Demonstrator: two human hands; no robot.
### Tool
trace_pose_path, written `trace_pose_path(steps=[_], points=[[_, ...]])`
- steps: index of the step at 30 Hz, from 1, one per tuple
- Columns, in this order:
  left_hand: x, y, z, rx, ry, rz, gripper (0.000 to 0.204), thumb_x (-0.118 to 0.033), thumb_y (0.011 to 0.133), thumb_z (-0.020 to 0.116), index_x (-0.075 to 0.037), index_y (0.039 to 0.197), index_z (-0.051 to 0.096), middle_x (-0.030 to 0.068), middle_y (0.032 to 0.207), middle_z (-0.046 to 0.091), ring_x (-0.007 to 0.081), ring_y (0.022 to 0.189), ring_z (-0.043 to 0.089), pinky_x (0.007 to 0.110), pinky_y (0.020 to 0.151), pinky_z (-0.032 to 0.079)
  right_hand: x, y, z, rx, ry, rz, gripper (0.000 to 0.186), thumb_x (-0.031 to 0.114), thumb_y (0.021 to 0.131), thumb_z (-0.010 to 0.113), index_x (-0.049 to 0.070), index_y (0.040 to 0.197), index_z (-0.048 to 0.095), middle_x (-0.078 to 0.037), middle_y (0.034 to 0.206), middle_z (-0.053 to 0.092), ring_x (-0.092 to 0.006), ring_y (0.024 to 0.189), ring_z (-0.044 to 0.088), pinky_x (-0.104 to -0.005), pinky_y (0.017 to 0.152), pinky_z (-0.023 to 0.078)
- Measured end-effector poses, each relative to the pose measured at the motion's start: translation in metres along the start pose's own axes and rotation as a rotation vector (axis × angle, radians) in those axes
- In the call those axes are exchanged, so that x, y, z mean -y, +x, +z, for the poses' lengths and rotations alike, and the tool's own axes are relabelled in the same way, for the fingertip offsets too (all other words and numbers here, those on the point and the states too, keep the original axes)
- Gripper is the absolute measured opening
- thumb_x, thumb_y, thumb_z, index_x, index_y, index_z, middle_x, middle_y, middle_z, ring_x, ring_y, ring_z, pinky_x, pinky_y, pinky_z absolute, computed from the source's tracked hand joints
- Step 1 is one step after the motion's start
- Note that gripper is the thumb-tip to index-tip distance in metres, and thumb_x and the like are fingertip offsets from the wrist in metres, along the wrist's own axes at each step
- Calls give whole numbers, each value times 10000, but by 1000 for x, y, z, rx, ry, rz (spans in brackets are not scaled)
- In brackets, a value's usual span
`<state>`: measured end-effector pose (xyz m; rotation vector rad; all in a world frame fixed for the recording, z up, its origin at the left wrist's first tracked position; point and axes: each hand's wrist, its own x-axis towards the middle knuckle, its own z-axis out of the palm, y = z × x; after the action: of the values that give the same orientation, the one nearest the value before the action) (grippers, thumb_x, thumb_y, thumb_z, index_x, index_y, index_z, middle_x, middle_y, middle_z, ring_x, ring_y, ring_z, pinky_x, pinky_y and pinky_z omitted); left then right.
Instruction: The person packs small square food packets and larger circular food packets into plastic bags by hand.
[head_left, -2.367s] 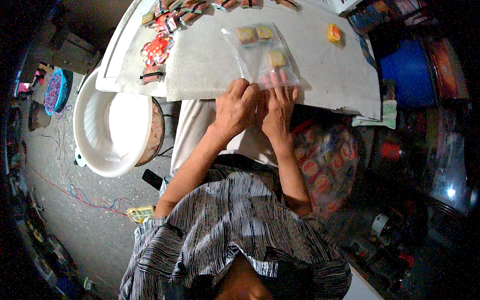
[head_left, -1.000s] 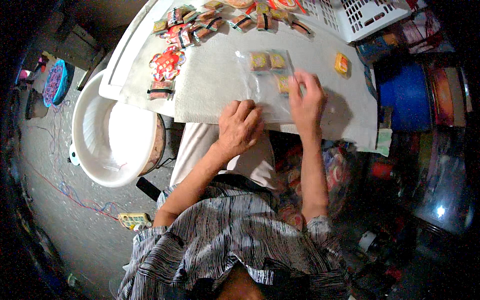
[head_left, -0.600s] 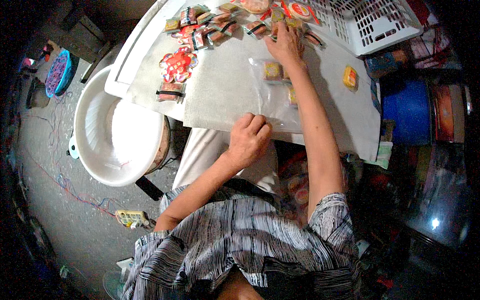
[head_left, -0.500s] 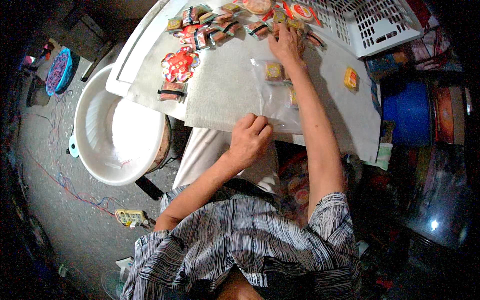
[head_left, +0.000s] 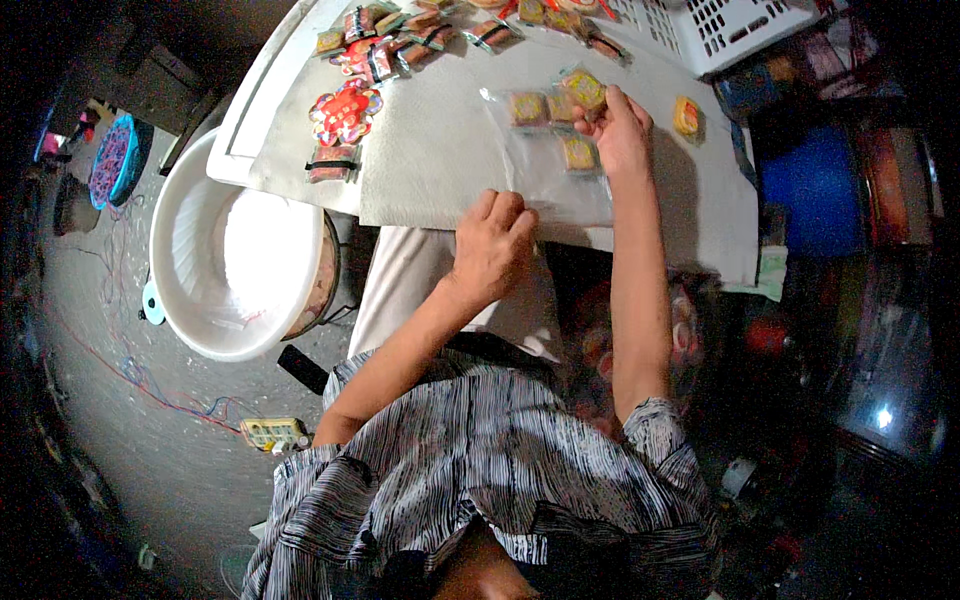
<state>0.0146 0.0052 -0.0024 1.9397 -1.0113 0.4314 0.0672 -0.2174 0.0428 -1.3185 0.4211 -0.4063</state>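
Now the right hand (head_left: 622, 128) pinches a squarish packet (head_left: 583, 90), yellow-faced with print too small to read, over the far part of a clear, wrinkled plastic bag (head_left: 545, 192) that holds three similar packets (head_left: 527, 108). The left hand (head_left: 492, 245) curls at the bag's near edge, its grip hidden. All this sits on a pale, fine-textured mat (head_left: 430, 160), well right of a scalloped red paper flower (head_left: 345, 112).
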Motion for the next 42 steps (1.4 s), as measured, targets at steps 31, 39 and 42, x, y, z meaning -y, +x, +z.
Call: trace_pose_path(steps=[31,39,42], points=[[-8,-12,1,-18,0,13,275,-13,685,671,-93,947,658,80,852,578,288,750,542,394,615,476,-64,-173,5,-382,-400,-145,184,145,911,616,17,1039,648,-26,877,656,-100,786,570,-256,735,479],[-12,-10,5,-76,10,52,197,-55,697,652,-67,893,638,67,802,543,251,703,511,359,586,448,-71,-140,19,-367,-474,-309,238,28,895,545,3,1115,635,-66,997,671,-149,881,640,-284,799,516],[-11,-10,7,-77,7,48,200,-58,697,655,-66,896,638,67,803,545,250,705,512,357,586,449,-65,-134,29,-291,-73,-105,263,4,898,515,-15,1141,612,-91,1052,662,-179,919,640,-307,847,510]])
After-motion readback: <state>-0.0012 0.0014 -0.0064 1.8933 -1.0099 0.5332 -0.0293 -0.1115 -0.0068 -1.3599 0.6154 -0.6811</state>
